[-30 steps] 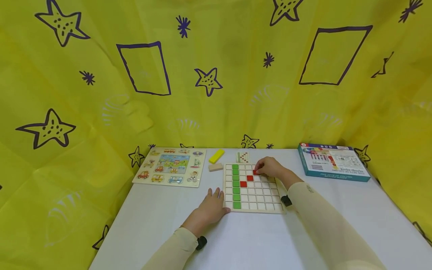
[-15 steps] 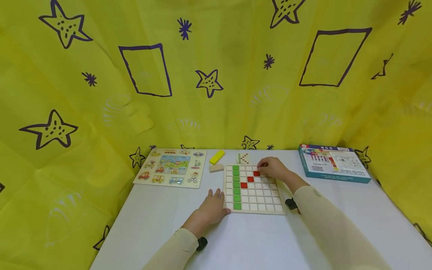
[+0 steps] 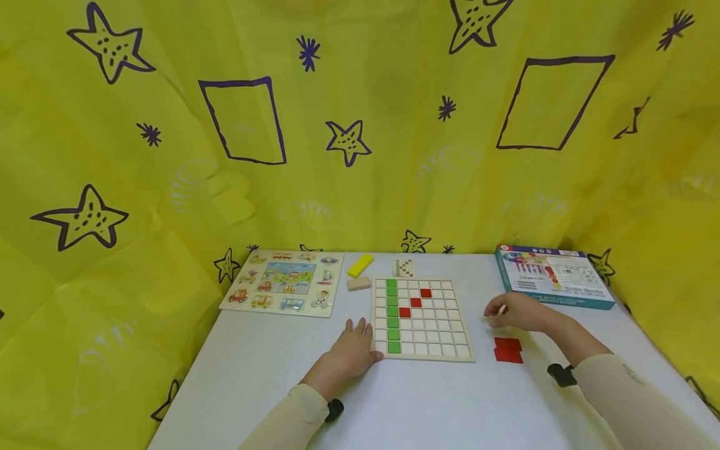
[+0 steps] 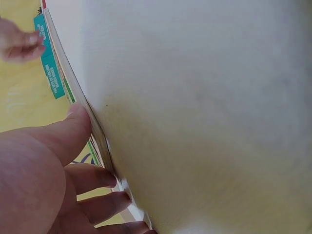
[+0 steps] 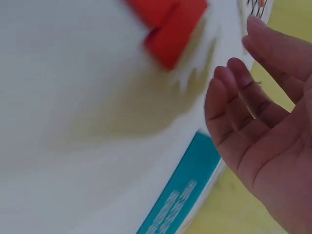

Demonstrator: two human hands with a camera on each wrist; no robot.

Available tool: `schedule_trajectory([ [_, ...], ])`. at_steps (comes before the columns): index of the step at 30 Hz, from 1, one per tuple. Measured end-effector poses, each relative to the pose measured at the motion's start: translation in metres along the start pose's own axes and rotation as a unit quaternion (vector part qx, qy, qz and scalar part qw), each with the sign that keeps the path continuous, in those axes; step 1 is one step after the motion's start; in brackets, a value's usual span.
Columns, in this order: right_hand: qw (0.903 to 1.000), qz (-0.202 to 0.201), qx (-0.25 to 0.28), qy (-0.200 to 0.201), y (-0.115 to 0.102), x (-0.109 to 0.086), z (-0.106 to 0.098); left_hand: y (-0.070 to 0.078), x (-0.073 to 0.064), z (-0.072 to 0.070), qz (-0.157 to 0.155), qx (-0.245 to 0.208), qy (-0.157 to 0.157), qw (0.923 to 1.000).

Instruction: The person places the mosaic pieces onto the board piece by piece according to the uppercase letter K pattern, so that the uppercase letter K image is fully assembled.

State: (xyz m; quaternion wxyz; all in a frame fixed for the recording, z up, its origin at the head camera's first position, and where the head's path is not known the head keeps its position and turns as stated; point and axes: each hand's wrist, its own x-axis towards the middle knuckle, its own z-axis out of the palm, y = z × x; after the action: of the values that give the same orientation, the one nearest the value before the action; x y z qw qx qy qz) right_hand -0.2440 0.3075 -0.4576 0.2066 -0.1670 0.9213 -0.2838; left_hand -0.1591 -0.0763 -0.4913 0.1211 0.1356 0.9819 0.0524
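A square grid board point(image 3: 435, 324) lies on the white table, with a column of green tiles point(image 3: 393, 323) and a diagonal of red squares point(image 3: 416, 303) in its cells. My left hand point(image 3: 353, 351) rests at the board's left side near the lower corner, its fingers spread; in the left wrist view the thumb touches the board's edge point(image 4: 73, 80). Right of the board, my right hand point(image 3: 520, 312) hovers above loose red tiles point(image 3: 509, 350). The right wrist view shows this hand point(image 5: 273, 126) with loosely bent fingers and nothing in it.
A small pattern card point(image 3: 404, 268) is behind the board. To the left lie a yellow block point(image 3: 360, 265), a wooden block point(image 3: 359, 284) and a vehicle picture puzzle point(image 3: 261, 301). A teal-edged box point(image 3: 557, 278) lies at the back right, before a yellow curtain point(image 3: 360, 200).
My right hand has let go of the red tile on the board and moved right, toward the loose red tiles, which now show. My left hand has stayed at the board's edge.
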Motion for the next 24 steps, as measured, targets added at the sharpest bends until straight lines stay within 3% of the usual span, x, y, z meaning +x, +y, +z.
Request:
schedule_trajectory([
  [5,0.9995,0.029,0.006,-0.014,0.022,-0.028,0.003,-0.001,-0.001,-0.002,0.0,-0.007,-0.003,1.0],
  [8,0.9997,0.022,0.005,-0.008,0.028,-0.034,0.006,-0.002,-0.002,-0.002,0.001,-0.007,-0.003,1.0],
  [24,0.9992,0.003,0.01,0.038,0.026,-0.034,0.023,0.0,-0.002,0.002,0.004,-0.004,0.003,1.0],
])
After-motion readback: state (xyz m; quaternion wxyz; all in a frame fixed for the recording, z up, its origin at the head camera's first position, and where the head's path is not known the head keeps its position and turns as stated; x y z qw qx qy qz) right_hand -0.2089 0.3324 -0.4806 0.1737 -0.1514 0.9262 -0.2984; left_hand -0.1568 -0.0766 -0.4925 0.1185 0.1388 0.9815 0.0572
